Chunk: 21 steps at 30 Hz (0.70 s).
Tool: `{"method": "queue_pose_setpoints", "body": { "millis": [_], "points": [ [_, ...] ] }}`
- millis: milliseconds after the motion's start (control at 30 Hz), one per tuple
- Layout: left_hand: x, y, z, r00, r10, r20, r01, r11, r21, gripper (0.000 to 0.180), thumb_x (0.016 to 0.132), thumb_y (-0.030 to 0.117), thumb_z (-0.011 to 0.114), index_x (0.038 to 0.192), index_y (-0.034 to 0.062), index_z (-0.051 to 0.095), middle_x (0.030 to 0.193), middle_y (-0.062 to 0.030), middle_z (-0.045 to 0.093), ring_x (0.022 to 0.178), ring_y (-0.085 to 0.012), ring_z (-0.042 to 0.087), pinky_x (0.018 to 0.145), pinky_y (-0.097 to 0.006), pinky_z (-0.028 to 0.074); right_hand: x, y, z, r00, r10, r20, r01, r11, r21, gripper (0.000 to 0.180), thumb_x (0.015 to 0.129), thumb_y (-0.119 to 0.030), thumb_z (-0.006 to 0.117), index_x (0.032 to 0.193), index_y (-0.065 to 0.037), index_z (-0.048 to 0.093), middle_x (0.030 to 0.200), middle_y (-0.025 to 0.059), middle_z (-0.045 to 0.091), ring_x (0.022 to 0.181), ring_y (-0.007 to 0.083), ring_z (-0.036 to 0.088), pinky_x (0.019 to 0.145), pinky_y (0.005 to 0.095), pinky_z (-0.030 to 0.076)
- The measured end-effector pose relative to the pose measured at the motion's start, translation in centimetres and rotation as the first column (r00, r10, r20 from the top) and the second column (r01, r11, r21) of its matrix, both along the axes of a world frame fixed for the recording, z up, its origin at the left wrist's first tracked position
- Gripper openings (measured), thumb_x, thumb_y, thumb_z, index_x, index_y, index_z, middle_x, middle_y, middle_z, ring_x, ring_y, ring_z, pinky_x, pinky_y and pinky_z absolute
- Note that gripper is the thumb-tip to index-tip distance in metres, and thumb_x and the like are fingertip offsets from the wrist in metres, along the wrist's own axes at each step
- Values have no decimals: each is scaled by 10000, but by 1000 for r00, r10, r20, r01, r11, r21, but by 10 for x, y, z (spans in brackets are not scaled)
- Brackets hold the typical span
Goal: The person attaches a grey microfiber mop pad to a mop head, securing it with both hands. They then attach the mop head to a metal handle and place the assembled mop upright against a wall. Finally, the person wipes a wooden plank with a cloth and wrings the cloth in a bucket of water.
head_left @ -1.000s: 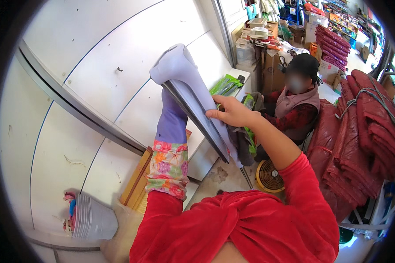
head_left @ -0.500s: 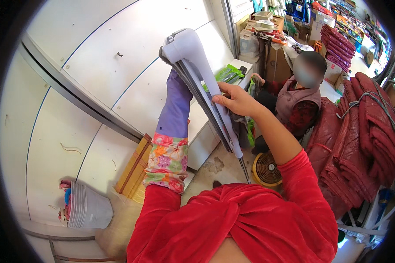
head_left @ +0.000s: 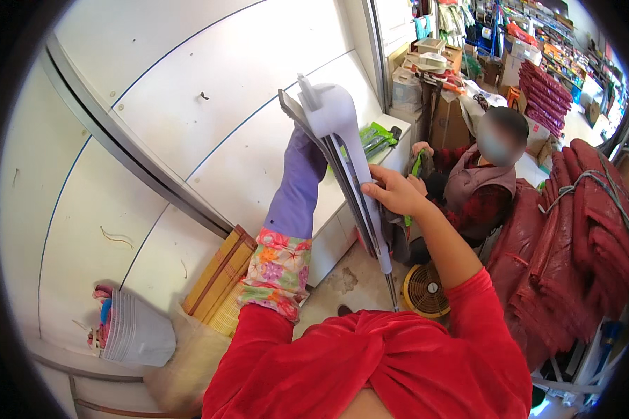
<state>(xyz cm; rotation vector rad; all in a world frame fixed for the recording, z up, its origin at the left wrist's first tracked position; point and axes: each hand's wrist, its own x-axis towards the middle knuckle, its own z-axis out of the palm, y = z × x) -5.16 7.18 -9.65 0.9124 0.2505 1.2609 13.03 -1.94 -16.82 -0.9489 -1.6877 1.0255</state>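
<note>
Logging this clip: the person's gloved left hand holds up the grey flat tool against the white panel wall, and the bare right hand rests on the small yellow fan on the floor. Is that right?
Not quite. The head view shows the right hand up on the shaft of the grey flat tool, not on the yellow fan, which stands untouched on the floor below. The gloved left hand does hold the tool up by the white panel wall.

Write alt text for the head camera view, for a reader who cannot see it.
A person in a red top holds up a stack of flat grey plastic panels, the left hand in a purple rubber glove gripping behind the stack's top and the bare right hand steadying its edge. Beyond, a seated person works beside piled dark red cloth bundles.
</note>
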Motion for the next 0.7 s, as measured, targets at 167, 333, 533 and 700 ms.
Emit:
{"method": "queue_pose_setpoints", "body": {
  "millis": [167,333,533,700],
  "points": [
    [1,-7,-3,999,-14,29,14,1000,4,426,938,297,512,1296,67,489,1211,-138,589,1077,-283,594,953,-446,488,-1,-4,9,999,4,-32,-5,1000,-29,500,938,-273,601,1318,17,455,1088,54,598,966,117,566,855,277,466],
    [-3,-2,-9,992,-109,-67,116,987,113,551,915,399,594,1323,51,466,1156,-74,608,1024,-185,606,903,-360,506,3,3,29,995,18,-95,-12,998,63,466,934,-274,609,1281,14,493,1062,70,628,933,120,587,823,289,485],
    [-6,-1,34,988,-143,-53,151,971,183,649,851,514,610,1284,46,487,1182,-124,594,1054,-247,599,911,-385,501,1,7,29,997,43,-68,-41,998,43,453,938,-283,603,1263,15,500,1021,40,624,912,98,562,811,259,462],
    [-10,-9,53,988,53,-146,-7,954,301,838,766,583,658,1341,29,403,1202,-76,560,1091,-192,564,920,-332,484,-1,0,45,988,-147,51,141,984,107,351,943,-193,592,1223,10,534,1006,14,614,807,67,557,716,228,457]
  ]
}}
